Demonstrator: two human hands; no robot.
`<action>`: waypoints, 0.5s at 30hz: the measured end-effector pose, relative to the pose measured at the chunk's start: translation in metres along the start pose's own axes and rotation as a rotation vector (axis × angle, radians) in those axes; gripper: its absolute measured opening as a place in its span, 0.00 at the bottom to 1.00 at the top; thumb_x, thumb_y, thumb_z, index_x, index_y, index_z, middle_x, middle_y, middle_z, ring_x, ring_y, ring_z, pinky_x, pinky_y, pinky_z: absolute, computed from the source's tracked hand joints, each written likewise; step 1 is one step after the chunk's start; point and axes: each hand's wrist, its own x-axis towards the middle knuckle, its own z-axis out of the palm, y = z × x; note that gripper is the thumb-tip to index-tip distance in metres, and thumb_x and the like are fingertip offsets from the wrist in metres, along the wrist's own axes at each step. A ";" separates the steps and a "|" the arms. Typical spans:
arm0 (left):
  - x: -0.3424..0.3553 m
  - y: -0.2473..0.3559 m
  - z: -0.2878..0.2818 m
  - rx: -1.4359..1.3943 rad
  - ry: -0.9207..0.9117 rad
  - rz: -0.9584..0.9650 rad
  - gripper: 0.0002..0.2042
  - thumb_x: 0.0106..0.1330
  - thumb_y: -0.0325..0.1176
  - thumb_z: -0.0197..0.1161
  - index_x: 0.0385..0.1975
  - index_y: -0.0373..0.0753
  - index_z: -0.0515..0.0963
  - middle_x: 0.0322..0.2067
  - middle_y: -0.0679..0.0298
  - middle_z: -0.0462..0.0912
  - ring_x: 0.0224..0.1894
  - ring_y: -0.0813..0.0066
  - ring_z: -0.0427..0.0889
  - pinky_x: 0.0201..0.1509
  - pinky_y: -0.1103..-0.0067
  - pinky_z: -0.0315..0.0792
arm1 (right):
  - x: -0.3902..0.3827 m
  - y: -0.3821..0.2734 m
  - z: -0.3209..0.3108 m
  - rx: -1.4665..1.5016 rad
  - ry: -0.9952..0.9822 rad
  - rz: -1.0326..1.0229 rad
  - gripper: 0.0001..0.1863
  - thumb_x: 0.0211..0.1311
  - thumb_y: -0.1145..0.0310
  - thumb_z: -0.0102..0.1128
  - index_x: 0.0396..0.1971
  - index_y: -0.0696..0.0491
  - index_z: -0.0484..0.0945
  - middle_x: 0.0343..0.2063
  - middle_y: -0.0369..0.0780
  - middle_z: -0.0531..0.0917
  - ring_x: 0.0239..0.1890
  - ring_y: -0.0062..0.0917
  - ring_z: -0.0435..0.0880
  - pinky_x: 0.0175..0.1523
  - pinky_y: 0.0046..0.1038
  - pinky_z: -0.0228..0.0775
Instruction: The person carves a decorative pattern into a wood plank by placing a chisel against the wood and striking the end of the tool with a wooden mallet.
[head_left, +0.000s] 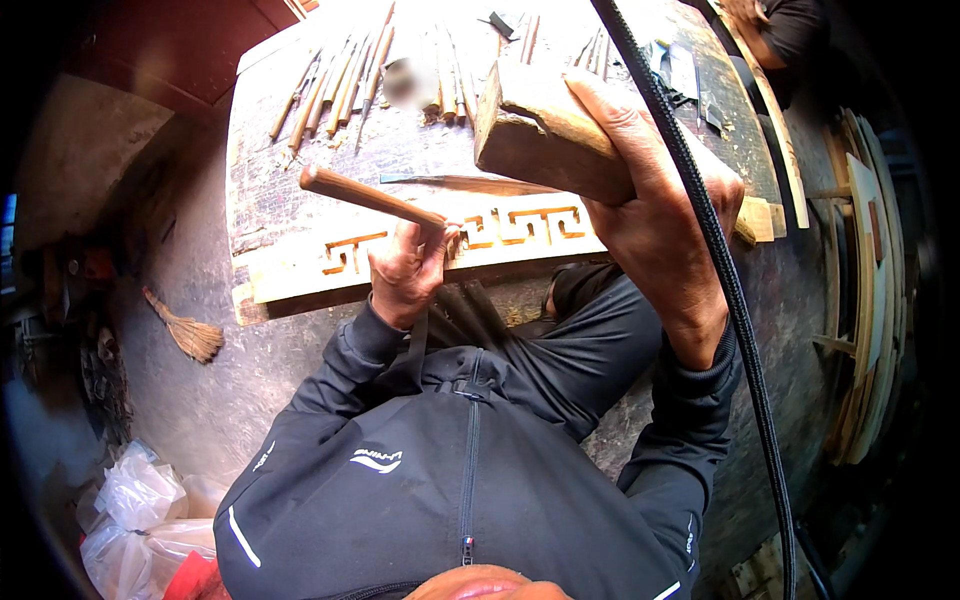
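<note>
My left hand (406,272) is closed around the lower part of a wooden-handled chisel (365,197), whose handle slants up to the left. The chisel's tip is hidden by my fingers, over a pale wooden board (300,277). Cut into that board is an angular, key-like pattern (545,226). Raised above the board's right part, a worn block-shaped wooden mallet (545,130) is gripped in my right hand (665,205). The mallet's striking end points left, apart from the chisel handle. A long thin tool (450,184) lies behind the board.
Several wooden-handled carving tools (340,85) lie across the far side of the worktable (262,170). A black braided cable (700,190) hangs in front of my right hand. On the floor at left are a small broom (188,328) and a clear plastic bag (140,520). Another person's arm (752,32) shows far right.
</note>
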 end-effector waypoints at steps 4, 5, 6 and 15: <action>0.007 -0.001 0.003 0.267 -0.025 0.330 0.08 0.70 0.25 0.79 0.45 0.35 0.89 0.35 0.58 0.94 0.34 0.64 0.94 0.37 0.72 0.84 | -0.003 0.005 -0.002 -0.055 0.006 -0.014 0.41 0.53 0.73 0.84 0.71 0.41 0.85 0.49 0.45 0.94 0.47 0.38 0.97 0.50 0.34 0.89; 0.008 -0.001 0.001 0.277 -0.020 0.283 0.08 0.71 0.29 0.80 0.45 0.37 0.89 0.33 0.59 0.92 0.30 0.60 0.92 0.34 0.69 0.82 | -0.004 0.006 -0.003 -0.072 0.001 -0.010 0.41 0.52 0.74 0.84 0.71 0.40 0.85 0.49 0.45 0.94 0.47 0.38 0.97 0.51 0.34 0.89; 0.008 -0.004 -0.001 0.356 -0.054 0.271 0.09 0.71 0.29 0.80 0.47 0.37 0.90 0.35 0.59 0.94 0.32 0.65 0.93 0.36 0.71 0.84 | -0.006 0.005 -0.006 -0.087 -0.019 0.011 0.39 0.53 0.73 0.83 0.70 0.42 0.85 0.49 0.44 0.94 0.47 0.39 0.96 0.50 0.35 0.88; 0.031 -0.005 -0.005 -0.323 -0.158 -0.330 0.07 0.75 0.24 0.74 0.48 0.31 0.85 0.34 0.58 0.95 0.36 0.73 0.95 0.44 0.75 0.87 | -0.066 0.038 -0.015 -0.097 -0.029 0.298 0.37 0.57 0.74 0.80 0.70 0.46 0.84 0.49 0.47 0.93 0.49 0.45 0.95 0.54 0.42 0.87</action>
